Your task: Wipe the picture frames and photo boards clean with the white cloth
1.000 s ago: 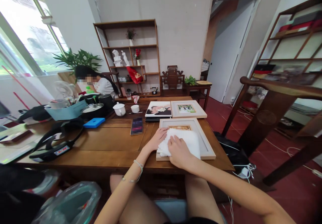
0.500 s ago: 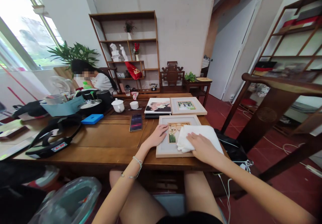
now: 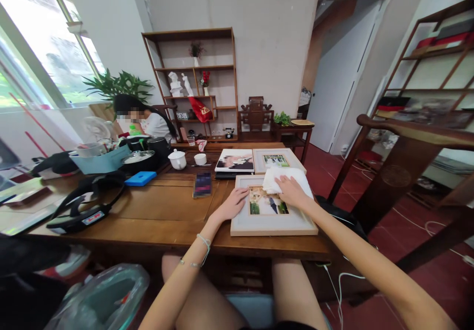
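A light wooden picture frame (image 3: 274, 226) with a photo in a pale mount lies flat near the table's front edge. My left hand (image 3: 234, 202) rests on the frame's left side with its fingers stretched out. Under my right hand (image 3: 291, 191) is a folded white cloth (image 3: 273, 178), gripped and pressed on the upper right part of the frame. The cloth hides that corner. Behind it lie a second framed photo (image 3: 296, 159) and a white-edged photo panel (image 3: 234, 161) on top of a dark flat thing.
A phone (image 3: 202, 185), a blue box (image 3: 140, 178), a lidded white cup (image 3: 177, 160) and a black headset (image 3: 89, 206) are on the wooden table. Another person (image 3: 155, 122) sits at the far left. A lined bin (image 3: 107, 290) stands below; a wooden chair (image 3: 396, 167) is right.
My right hand has moved the cloth away from me, from the frame's right side to its upper right corner, uncovering more of the photo. My left hand stays on the left side.
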{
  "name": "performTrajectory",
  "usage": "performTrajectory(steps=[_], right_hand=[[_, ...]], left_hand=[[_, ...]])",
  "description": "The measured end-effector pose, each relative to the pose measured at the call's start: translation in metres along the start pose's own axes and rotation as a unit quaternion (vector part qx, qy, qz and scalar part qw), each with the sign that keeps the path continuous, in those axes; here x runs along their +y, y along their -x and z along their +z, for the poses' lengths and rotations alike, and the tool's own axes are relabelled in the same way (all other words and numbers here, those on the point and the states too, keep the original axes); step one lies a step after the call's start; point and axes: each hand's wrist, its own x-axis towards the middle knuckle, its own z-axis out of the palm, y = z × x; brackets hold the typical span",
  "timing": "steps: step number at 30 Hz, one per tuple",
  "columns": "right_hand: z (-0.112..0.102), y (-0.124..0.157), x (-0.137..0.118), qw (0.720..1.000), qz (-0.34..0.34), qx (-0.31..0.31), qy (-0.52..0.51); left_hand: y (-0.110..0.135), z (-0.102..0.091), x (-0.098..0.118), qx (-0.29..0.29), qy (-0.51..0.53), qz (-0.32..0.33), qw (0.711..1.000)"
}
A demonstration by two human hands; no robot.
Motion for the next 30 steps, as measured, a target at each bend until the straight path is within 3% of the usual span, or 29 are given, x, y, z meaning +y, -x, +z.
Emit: performTrajectory(steps=[3,8,11,14,20,24,28,30], right_hand=[[-0.01,0.029,-0.016,1.0,0.004,-0.025,0.011],[-0.037,0.103,-0.043,0.997,-0.019,-0.077,0.004],[-0.044,0.127,-0.047,0.994,-0.024,-0.1,-0.036],[-0.036,0.118,-0.038,0.995,-0.01,-0.084,-0.059],[-0.015,0.055,-0.02,0.999,0.029,-0.028,-0.033],[-0.019,0.043,-0.051,0.999,0.032,-0.028,-0.028],[-0.031,0.064,-0.096,0.996,-0.053,-0.051,-0.052],[-0.036,0.077,-0.105,0.99,-0.101,-0.064,-0.07]], left_hand=[[0.0,0.001,-0.002,-0.001,-0.001,0.001,1.0],[0.001,0.002,-0.003,-0.002,-0.001,0.006,1.0],[0.001,0.002,-0.003,-0.003,-0.002,0.011,1.0],[0.002,0.001,-0.004,-0.008,-0.001,0.016,1.0],[0.003,-0.001,-0.005,-0.015,-0.004,0.024,1.0],[0.003,-0.001,-0.002,-0.015,-0.006,0.026,1.0],[0.002,0.0,0.0,-0.016,-0.004,0.021,1.0],[0.002,0.0,0.001,-0.017,-0.002,0.021,1.0]])
